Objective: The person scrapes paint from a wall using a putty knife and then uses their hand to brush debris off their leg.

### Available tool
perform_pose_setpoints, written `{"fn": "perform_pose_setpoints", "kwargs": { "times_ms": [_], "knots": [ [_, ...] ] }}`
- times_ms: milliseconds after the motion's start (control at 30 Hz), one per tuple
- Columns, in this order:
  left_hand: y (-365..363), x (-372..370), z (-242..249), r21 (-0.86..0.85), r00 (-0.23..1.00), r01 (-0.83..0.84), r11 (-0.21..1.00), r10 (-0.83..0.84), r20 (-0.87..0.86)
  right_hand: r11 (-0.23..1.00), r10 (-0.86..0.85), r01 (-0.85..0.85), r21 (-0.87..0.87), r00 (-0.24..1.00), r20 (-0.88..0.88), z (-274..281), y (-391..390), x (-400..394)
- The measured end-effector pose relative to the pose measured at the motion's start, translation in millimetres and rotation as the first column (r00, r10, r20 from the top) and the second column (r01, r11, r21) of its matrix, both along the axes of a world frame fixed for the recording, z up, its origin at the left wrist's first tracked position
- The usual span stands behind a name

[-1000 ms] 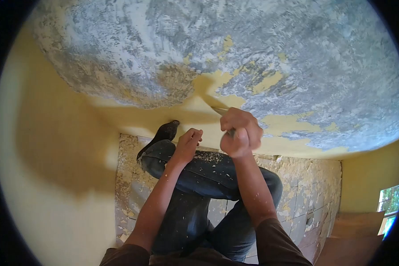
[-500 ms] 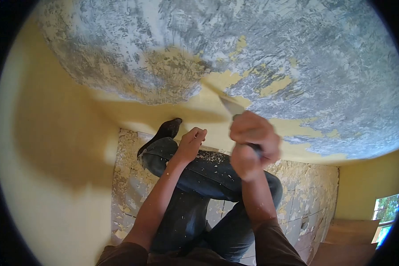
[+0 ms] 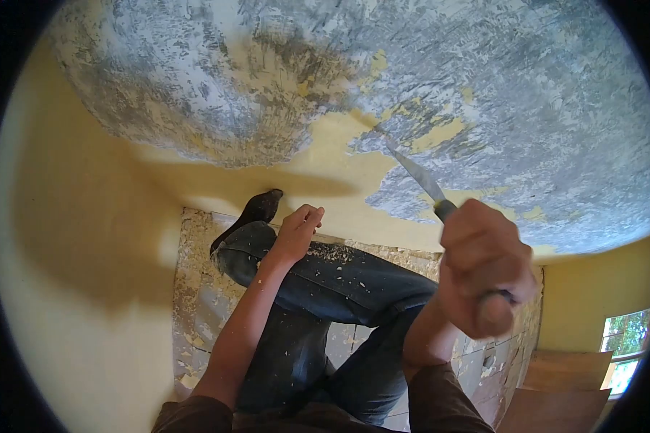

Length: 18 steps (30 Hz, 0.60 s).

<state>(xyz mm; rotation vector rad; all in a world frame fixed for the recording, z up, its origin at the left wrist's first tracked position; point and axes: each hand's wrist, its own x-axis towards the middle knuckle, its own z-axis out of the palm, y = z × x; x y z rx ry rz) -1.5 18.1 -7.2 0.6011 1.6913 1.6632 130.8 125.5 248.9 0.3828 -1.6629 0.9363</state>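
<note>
My right hand [image 3: 487, 270] is closed in a fist around the dark handle of a scraper [image 3: 420, 175], probably a putty knife. Its grey metal blade points up and left toward the wall [image 3: 354, 148], where patches of yellow paint border scraped grey-white plaster. The blade tip overlaps the edge of a yellow patch in this view. My left hand [image 3: 298, 225] hangs over my bent knee with its fingers curled in and nothing showing in them. Paint flakes [image 3: 332, 252] are scattered on the dark trousers [image 3: 347, 285] below it.
Tiles and paint debris cover the floor [image 3: 202, 317] around my legs. A plain yellow side wall [image 3: 72, 238] rises close on the left. At the lower right, brown boards [image 3: 567, 372] lean below a window [image 3: 628, 335]. My dark shoe [image 3: 262, 208] is near the wall's base.
My right hand has swung right and closer to me, carrying the scraper back from the lower yellow strip. My left hand stays over the knee; the view has shifted slightly.
</note>
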Motion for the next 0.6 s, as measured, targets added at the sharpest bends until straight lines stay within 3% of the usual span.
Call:
{"fn": "perform_pose_setpoints", "kwargs": {
  "times_ms": [33,67,100,200,300,367,400,433,600],
  "knots": [
    [0,2,2,0.000,1.000,0.005,1.000,-0.005,-0.001,0.983,-0.162,0.163,0.090,0.987,-0.012,-6,0,-1],
    [-1,5,1,-0.001,1.000,0.015,1.000,-0.015,0.000,0.977,-0.171,0.173,0.125,0.985,-0.025,-23,15,-18],
    [-1,4,2,-0.013,1.000,0.019,1.000,-0.018,0.005,0.999,0.006,-0.005,-0.037,0.999,0.039,-33,11,-17],
    [0,5,4,-0.014,1.000,0.010,1.000,-0.010,0.010,1.000,0.021,-0.021,-0.002,0.996,0.085,-28,12,0],
    [0,2,2,-0.006,1.000,0.003,1.000,-0.003,0.009,0.998,0.067,-0.067,-0.007,0.998,-0.003,-9,-1,8],
    [-1,1,1,-0.008,1.000,0.015,1.000,-0.015,0.014,0.992,0.067,-0.070,0.108,0.997,0.030,-2,-6,11],
    [-1,2,2,-0.023,1.000,0.017,1.000,-0.016,0.017,0.894,-0.366,0.366,0.257,0.929,-0.051,-38,14,8],
    [0,2,4,-0.034,1.000,0.018,0.999,-0.017,0.019,0.986,0.105,-0.119,0.121,0.988,0.112,-37,23,-9],
    [2,1,-1,-0.027,1.000,0.002,1.000,-0.002,-0.011,0.992,0.125,-0.125,0.002,0.992,0.036,-32,20,2]
  ]
}}
